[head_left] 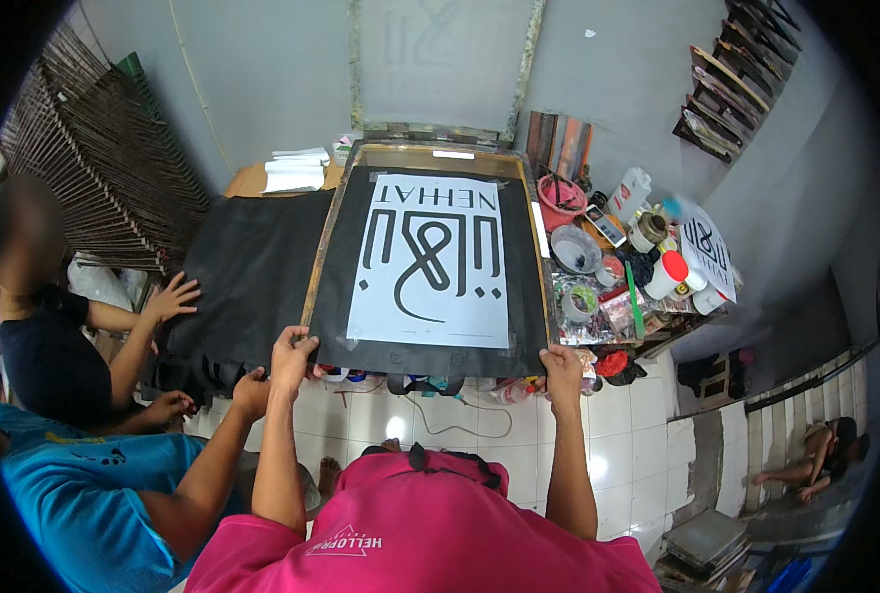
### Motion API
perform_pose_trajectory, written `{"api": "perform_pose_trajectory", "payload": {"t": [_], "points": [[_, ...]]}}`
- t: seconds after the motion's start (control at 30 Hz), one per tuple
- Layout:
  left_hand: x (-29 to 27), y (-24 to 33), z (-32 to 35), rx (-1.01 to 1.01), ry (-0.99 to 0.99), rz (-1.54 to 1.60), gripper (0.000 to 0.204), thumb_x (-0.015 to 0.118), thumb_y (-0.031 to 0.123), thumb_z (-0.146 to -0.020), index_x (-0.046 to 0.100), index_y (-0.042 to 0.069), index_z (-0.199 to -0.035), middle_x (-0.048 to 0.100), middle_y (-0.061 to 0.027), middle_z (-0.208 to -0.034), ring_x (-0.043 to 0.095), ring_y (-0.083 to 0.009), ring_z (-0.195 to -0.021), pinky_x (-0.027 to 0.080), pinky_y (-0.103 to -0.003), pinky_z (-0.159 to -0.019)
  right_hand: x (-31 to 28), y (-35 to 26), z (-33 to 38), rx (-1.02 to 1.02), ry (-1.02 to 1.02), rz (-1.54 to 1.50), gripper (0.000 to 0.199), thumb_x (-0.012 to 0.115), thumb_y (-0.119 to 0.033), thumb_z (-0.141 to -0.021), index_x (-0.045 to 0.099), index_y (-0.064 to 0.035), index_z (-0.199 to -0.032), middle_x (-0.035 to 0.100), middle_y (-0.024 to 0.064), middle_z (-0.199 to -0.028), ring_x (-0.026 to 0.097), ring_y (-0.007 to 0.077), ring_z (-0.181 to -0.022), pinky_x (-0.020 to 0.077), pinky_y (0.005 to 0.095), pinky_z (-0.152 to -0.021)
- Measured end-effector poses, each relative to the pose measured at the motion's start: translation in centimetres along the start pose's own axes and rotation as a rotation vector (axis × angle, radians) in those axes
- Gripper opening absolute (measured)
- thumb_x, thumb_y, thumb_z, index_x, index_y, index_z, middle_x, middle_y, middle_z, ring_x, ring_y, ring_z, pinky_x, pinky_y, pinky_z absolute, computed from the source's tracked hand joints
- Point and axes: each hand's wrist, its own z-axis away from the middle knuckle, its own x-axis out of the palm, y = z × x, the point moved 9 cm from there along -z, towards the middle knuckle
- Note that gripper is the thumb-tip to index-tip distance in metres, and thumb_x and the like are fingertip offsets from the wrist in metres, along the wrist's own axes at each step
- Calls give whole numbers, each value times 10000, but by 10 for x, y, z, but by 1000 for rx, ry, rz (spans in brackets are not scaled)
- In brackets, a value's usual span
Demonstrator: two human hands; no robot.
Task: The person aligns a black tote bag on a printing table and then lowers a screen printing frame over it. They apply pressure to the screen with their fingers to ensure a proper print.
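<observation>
A large black sheet (333, 296) lies over a wooden-edged board (333, 242). Its near left corner is pinched by my left hand (290, 358), whose fingers are closed at the edge. At the near right corner, my right hand (562, 374) is closed in the same way, thumb on top. Between my hands, a white paper (430, 316) with a bold black printed design lies on the black sheet, with clear tape at its corners. Beyond the board, a framed screen (440, 59) stands raised against the wall, a faint design showing in its mesh.
Another black sheet (247, 267) covers the surface at left, where a co-worker's hand (171, 299) rests. A second co-worker in a blue shirt (104, 484) sits close to my left arm. Tubs, a phone (606, 225), a pink bowl (562, 201) and a green stick (635, 301) crowd the right.
</observation>
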Motion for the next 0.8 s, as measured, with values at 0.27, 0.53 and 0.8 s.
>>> {"api": "perform_pose_trajectory", "payload": {"t": [0.27,0.53,0.8], "points": [[-5,-1,-3,107,-3,27,288,640,47,-958,557,-28,-1223,616,-35,-664,585,-135,-447,413,-267,-392,3,-5,6,-8,0,3,294,688,-146,-960,592,15,-1186,681,103,-911,575,129,-468,413,250,-388],[-4,-14,2,85,45,90,350,655,137,-983,576,27,-1305,654,-63,-697,601,-147,-457,412,-265,-400,4,3,10,-54,-63,-87,328,672,-145,-978,525,-26,-1246,612,62,-727,565,127,-442,407,248,-376],[-4,-28,1,37,54,265,362,633,205,-997,582,101,-1340,656,-83,-792,615,-159,-496,438,-270,-436,3,11,6,-49,-59,-81,326,664,-163,-986,539,-60,-1269,621,80,-743,566,123,-461,397,252,-390]]}}
